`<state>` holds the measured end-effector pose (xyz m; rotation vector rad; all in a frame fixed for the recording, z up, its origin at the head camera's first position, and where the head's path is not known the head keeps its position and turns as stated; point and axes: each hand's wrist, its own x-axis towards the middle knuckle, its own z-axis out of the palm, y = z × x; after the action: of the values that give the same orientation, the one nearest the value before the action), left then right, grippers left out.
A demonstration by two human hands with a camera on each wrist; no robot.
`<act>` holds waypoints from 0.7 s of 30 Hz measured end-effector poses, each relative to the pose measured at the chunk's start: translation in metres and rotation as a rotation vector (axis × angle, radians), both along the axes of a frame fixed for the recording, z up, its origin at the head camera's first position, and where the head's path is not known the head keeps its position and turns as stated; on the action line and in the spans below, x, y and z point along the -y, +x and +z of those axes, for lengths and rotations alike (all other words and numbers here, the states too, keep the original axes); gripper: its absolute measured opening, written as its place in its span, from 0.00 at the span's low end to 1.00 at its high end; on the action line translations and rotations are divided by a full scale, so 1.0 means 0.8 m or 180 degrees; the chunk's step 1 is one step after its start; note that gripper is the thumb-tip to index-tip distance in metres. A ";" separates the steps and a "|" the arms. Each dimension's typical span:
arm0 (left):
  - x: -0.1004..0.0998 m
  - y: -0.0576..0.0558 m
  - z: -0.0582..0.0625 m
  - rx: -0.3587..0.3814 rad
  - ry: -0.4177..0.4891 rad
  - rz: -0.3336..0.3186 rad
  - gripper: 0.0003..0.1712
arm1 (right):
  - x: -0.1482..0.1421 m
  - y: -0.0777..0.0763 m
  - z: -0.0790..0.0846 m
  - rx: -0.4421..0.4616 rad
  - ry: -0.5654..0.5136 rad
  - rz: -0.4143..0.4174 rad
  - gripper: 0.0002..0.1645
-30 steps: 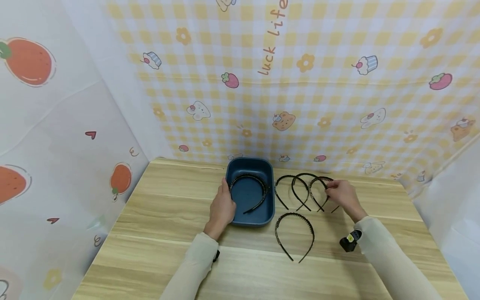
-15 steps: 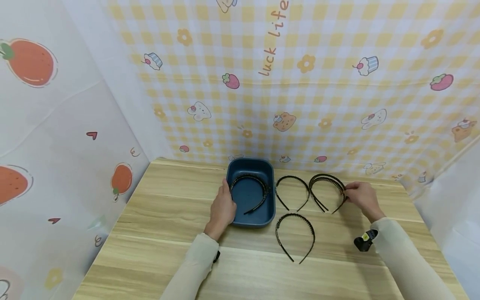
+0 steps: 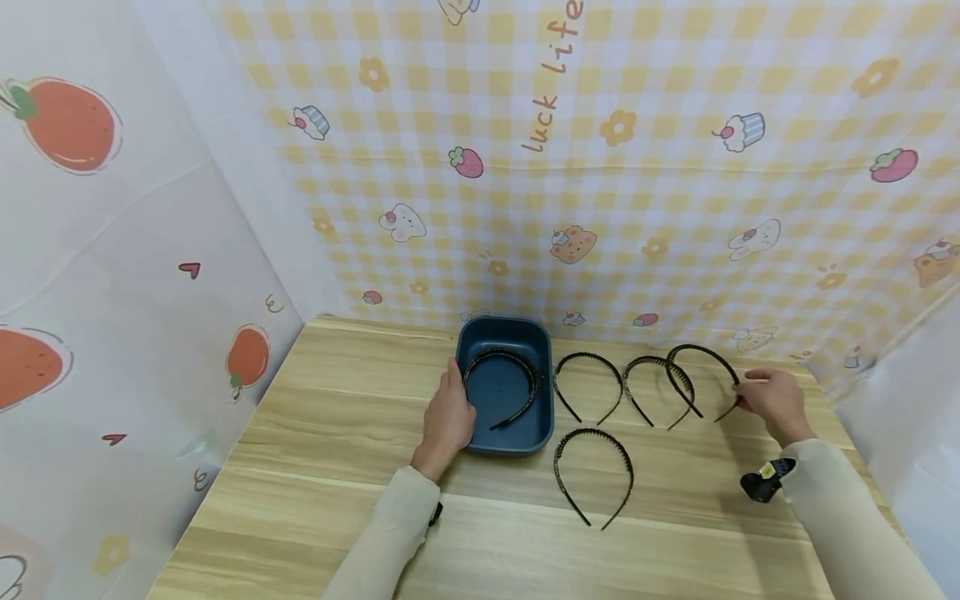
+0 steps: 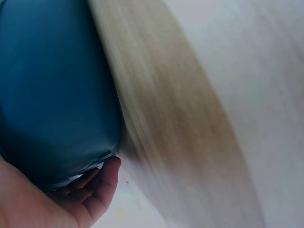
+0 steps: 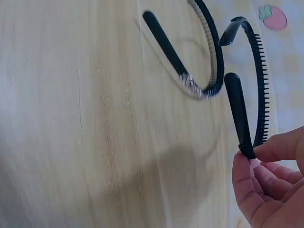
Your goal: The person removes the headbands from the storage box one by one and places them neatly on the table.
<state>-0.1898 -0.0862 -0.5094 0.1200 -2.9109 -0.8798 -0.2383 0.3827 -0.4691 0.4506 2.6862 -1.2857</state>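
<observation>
My right hand (image 3: 776, 404) pinches a black toothed headband (image 5: 262, 85) by one side between thumb and fingers, and holds it at the right end of the back row. In the head view its other arm overlaps the neighbouring headband (image 3: 647, 360), which has a glittery patch in the right wrist view. A blue rectangular box (image 3: 551, 408) stands to the left, with dark headband material (image 3: 498, 351) inside; whether that is one band or more, I cannot tell. My left hand (image 3: 448, 417) grips the box's left side, its fingers curled at the edge in the left wrist view.
Another black headband (image 3: 588, 355) lies just right of the box. One more headband (image 3: 595, 431) lies in front of it, ends toward me. The wooden table (image 3: 330, 400) meets a checked cloth backdrop (image 3: 570, 192) behind and a white printed sheet (image 3: 150, 275) at left.
My right hand has carried its headband rightward along the back row, past the headband it overlapped before. My left hand stays at the box. The other headbands keep their places.
</observation>
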 end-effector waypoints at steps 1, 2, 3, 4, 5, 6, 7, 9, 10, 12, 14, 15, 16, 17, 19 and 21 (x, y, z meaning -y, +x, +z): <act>0.000 0.000 0.000 0.0002 0.0004 -0.0002 0.41 | -0.005 0.000 -0.001 0.0007 -0.0013 -0.0032 0.34; 0.000 0.000 0.000 0.0004 0.0003 -0.0004 0.41 | -0.009 0.000 -0.002 0.0014 -0.0017 -0.0053 0.34; 0.000 0.001 0.000 0.0011 0.0003 0.0001 0.41 | -0.013 0.000 -0.003 0.0019 -0.0031 -0.0087 0.34; 0.000 0.001 0.000 0.0018 0.0000 0.0001 0.41 | -0.017 0.001 -0.004 0.0020 -0.0032 -0.0112 0.33; 0.000 0.001 0.000 0.0024 -0.0005 0.0006 0.41 | -0.020 0.001 -0.005 0.0018 -0.0022 -0.0137 0.33; 0.000 0.001 -0.001 0.0029 -0.0005 0.0008 0.41 | -0.023 0.002 -0.007 0.0023 -0.0023 -0.0169 0.32; 0.000 0.000 -0.001 0.0034 -0.0008 0.0008 0.41 | -0.026 0.003 -0.008 0.0025 -0.0021 -0.0200 0.32; 0.000 0.000 -0.002 0.0039 -0.0006 0.0008 0.41 | -0.032 0.005 -0.011 0.0032 -0.0013 -0.0264 0.31; 0.000 0.000 -0.002 0.0037 -0.0008 0.0007 0.41 | -0.034 0.006 -0.012 0.0039 -0.0003 -0.0285 0.31; 0.000 0.000 -0.002 0.0021 -0.0004 0.0005 0.41 | -0.038 0.008 -0.014 0.0058 0.0009 -0.0330 0.30; 0.000 0.000 -0.002 -0.0006 -0.0009 0.0006 0.40 | -0.042 0.010 -0.017 0.0068 0.0025 -0.0356 0.30; 0.000 0.000 -0.002 -0.0018 -0.0018 0.0007 0.40 | -0.044 0.011 -0.017 0.0073 0.0032 -0.0362 0.30; 0.000 0.000 -0.003 -0.0024 -0.0025 0.0006 0.40 | -0.047 0.012 -0.018 0.0073 0.0065 -0.0366 0.30; 0.000 0.000 -0.003 -0.0031 -0.0032 0.0006 0.40 | -0.049 0.013 -0.019 0.0065 0.0095 -0.0363 0.30; 0.001 -0.001 -0.004 -0.0029 -0.0047 0.0001 0.40 | -0.052 0.015 -0.020 0.0060 0.0152 -0.0371 0.29; 0.001 -0.001 -0.004 -0.0012 -0.0047 0.0001 0.41 | -0.055 0.016 -0.020 0.0072 0.0174 -0.0396 0.28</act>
<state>-0.1903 -0.0871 -0.5126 0.1174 -2.9132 -0.8576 -0.2252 0.4269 -0.4853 0.6443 2.7185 -1.2316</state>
